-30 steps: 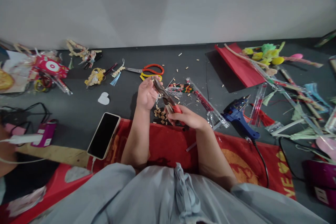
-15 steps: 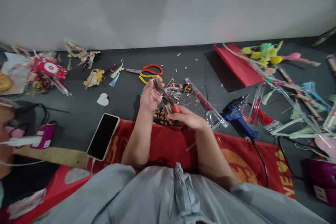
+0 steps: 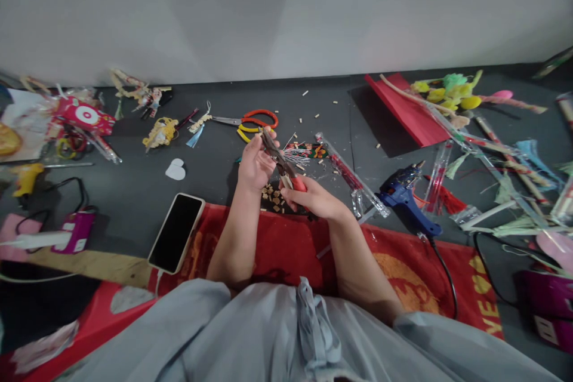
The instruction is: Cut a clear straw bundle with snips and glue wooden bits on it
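My right hand [image 3: 308,196] is wrapped round the red handles of a pair of pliers [image 3: 283,164], whose dark jaws point up and left. At the jaws, my left hand [image 3: 258,161] pinches with thumb and fingers; what it holds is too small to make out. Just beyond the jaws lie a bundle of thin white strands [image 3: 299,156] and a patterned green and red strip [image 3: 317,150]. Several small wooden pieces [image 3: 273,197] are scattered on the dark table below the pliers. Scissors with red and yellow handles [image 3: 257,122] rest behind my left hand.
A phone [image 3: 176,233] on a cable lies left of a red towel [image 3: 290,245]. To the right sit a blue glue gun [image 3: 408,198], a red folded sheet [image 3: 409,110] and plastic-wrapped sticks [image 3: 353,176]. A yellow glue gun [image 3: 27,182] stands at far left.
My right hand and the plier handles have shifted slightly, with the handles looking closer together. At the far left, another person's arm has gone from view, uncovering the yellow glue gun.
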Motion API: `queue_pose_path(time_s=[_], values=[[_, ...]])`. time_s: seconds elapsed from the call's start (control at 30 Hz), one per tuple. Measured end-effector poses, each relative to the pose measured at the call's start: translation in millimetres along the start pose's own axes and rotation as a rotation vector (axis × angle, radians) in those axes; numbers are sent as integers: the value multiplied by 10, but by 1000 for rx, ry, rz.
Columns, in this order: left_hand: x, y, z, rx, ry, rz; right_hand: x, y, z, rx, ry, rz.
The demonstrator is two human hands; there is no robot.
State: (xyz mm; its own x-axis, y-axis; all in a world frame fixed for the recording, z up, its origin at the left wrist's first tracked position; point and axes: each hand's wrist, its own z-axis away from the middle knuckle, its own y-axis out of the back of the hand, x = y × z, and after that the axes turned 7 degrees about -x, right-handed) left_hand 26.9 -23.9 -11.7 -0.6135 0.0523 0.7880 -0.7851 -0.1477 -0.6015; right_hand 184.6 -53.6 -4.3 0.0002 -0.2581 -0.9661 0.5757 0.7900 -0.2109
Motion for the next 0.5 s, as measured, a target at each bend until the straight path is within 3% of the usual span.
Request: queue_pose_path(time_s=[0.23,0.4,0.5], values=[[28,-56,19,17,4,41,-35,-38,-4,47,-33,12],[-12,-89,-7,52,-131,-71,49,-62,-73,290,-17,131],[-61,-90,-13,36,-126,-180,95,-50,-106,469,-17,265]])
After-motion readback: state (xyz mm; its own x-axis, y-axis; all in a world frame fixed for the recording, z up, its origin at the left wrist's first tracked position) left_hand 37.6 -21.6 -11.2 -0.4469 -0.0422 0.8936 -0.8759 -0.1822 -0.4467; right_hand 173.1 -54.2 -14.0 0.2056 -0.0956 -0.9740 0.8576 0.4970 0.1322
